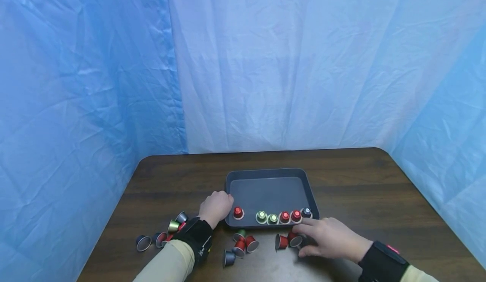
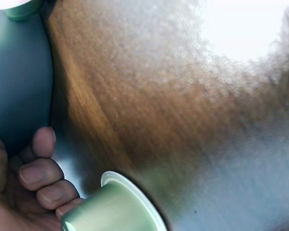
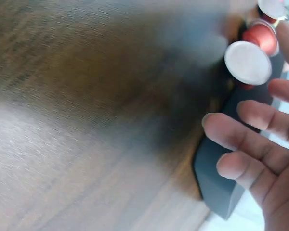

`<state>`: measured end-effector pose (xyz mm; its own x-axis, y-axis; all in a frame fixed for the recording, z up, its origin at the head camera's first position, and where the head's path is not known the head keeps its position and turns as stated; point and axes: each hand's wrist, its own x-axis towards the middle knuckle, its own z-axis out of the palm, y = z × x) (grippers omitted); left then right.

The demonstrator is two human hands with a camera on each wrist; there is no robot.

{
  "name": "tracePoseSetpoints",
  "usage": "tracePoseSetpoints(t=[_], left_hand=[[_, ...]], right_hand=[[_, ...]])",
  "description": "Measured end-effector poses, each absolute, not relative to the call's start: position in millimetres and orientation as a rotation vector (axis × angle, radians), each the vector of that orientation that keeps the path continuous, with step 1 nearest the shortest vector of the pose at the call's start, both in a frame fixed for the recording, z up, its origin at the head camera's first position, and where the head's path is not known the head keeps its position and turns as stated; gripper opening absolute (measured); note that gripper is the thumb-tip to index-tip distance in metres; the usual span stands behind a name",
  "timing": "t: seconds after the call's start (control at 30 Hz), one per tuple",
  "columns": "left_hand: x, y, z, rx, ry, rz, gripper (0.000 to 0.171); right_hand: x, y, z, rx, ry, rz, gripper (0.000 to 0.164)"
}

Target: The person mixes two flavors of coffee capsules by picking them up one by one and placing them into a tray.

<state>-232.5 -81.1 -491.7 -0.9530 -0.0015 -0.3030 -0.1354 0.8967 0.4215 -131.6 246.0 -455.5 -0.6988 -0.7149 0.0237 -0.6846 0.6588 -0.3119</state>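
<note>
In the head view my left hand (image 1: pixel 215 207) is at the left edge of a dark grey tray (image 1: pixel 265 187). Its fingers curl, with nothing visible in them. A red coffee capsule (image 1: pixel 238 213) stands in the tray just right of that hand. The left wrist view has a green capsule (image 2: pixel 113 207) overlapping my little finger; whether they touch I cannot tell. My right hand (image 1: pixel 330 237) reaches over red capsules (image 1: pixel 294 239) in front of the tray, thumb and fingers extended around one. In the right wrist view a white-lidded capsule (image 3: pixel 248 62) lies close to the fingertips.
A row of green, red and dark capsules (image 1: pixel 273 218) stands along the tray's front edge. More capsules (image 1: pixel 240 246) lie on the wooden table (image 1: pixel 360 189) in front. Others (image 1: pixel 143 243) lie left of my left wrist. Blue cloth (image 1: pixel 243 63) hangs around the table.
</note>
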Motion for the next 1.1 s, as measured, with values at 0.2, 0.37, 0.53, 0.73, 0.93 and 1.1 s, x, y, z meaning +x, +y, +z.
tracePoseSetpoints(t=[0.2,0.37,0.53,0.73,0.93,1.1], left_hand=[[-233.6,-80.4,-492.2,-0.097,2.768,0.639,0.036],[-235.4,-80.4,-492.4,-0.115,2.761,0.643,0.036],[-234.6,-80.8,-491.3,-0.118,2.761,0.649,0.037],[-232.8,-80.9,-491.0,-0.093,2.767,0.644,0.036],[-232.7,-80.6,-491.1,-0.094,2.773,0.648,0.036],[-233.6,-80.7,-491.9,-0.091,2.774,0.647,0.035]], right_hand=[[-130.4,244.4,-463.1,-1.071,2.704,-0.473,0.050],[-129.6,242.2,-466.3,-1.075,2.701,-0.521,0.044],[-128.7,238.1,-468.7,-1.074,2.711,-0.543,0.038],[-128.9,230.8,-473.1,-1.079,2.729,-0.573,0.024],[-128.7,225.4,-480.2,-1.106,2.780,-0.527,0.016],[-127.2,221.8,-482.0,-1.080,2.773,-0.523,0.014]])
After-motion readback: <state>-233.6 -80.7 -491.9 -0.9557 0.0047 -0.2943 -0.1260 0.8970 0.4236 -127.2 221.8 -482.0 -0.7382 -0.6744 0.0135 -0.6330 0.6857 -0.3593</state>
